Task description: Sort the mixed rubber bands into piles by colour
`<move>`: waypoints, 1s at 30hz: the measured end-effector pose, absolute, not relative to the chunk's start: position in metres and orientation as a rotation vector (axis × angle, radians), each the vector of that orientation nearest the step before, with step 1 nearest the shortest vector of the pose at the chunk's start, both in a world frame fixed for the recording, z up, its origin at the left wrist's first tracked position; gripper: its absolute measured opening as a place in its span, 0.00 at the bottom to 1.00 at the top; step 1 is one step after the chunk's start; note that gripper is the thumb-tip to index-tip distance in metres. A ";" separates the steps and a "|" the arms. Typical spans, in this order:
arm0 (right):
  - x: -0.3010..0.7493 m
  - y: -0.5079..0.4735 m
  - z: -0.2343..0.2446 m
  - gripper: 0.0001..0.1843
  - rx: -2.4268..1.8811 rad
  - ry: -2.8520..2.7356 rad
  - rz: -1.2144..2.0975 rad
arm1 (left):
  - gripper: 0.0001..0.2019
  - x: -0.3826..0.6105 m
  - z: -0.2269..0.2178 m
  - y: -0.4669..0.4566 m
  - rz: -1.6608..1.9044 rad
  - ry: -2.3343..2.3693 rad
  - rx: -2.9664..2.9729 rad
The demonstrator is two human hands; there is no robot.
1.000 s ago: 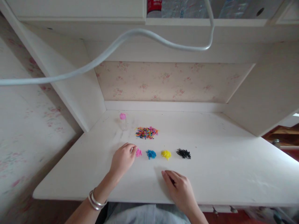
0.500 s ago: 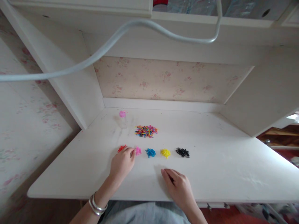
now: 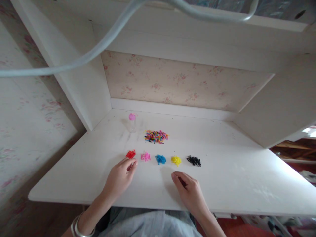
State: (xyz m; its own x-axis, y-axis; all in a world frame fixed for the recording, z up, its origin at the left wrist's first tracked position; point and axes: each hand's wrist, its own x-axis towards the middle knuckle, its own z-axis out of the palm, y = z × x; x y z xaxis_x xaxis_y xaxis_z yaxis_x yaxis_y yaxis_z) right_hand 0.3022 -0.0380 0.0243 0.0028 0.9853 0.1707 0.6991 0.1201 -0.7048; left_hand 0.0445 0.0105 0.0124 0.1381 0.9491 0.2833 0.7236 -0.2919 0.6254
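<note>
Pink pile [image 3: 145, 156] now apart from curled L hand [image 3: 119, 175]; R hand [image 3: 190, 187] curled too, grips unclear

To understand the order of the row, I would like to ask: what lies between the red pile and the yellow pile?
Between the red pile and the yellow pile lie the pink pile and then the blue pile, as the head view shows.

Left hand [image 3: 120, 176] hovered or rested just before red pile [image 3: 130, 153], fingers curled. Right hand [image 3: 189, 189] lay loosely curled, nearest yellow pile [image 3: 176, 161]. Pink pile [image 3: 145, 156], blue pile [image 3: 160, 159], black pile [image 3: 194, 161] shared row. Mixed-colour pile [image 3: 156, 136] sat behind; pink-capped bottle [image 3: 132, 126] stood left.
</note>
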 end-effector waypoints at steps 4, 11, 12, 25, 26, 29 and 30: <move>0.291 -0.005 0.048 0.18 -1.647 -1.895 0.401 | 0.14 0.029 0.003 0.003 0.928 1.562 1.840; 0.259 0.092 0.059 0.19 -1.916 -2.338 0.150 | 0.14 0.025 0.002 0.007 0.986 1.486 1.679; 0.256 0.103 0.055 0.19 -1.928 -2.360 0.148 | 0.14 0.025 0.002 0.007 0.989 1.478 1.683; 0.253 0.137 0.033 0.18 -1.904 -2.455 0.193 | 0.13 0.021 0.000 0.007 0.941 1.410 1.755; 0.253 0.136 0.034 0.19 -1.903 -2.449 0.189 | 0.13 0.021 0.000 0.007 0.942 1.411 1.757; 0.254 0.133 0.035 0.19 -1.896 -2.428 0.177 | 0.13 0.021 0.001 0.007 0.943 1.411 1.766; 0.255 0.131 0.036 0.19 -1.892 -2.419 0.174 | 0.13 0.021 0.001 0.007 0.939 1.411 1.768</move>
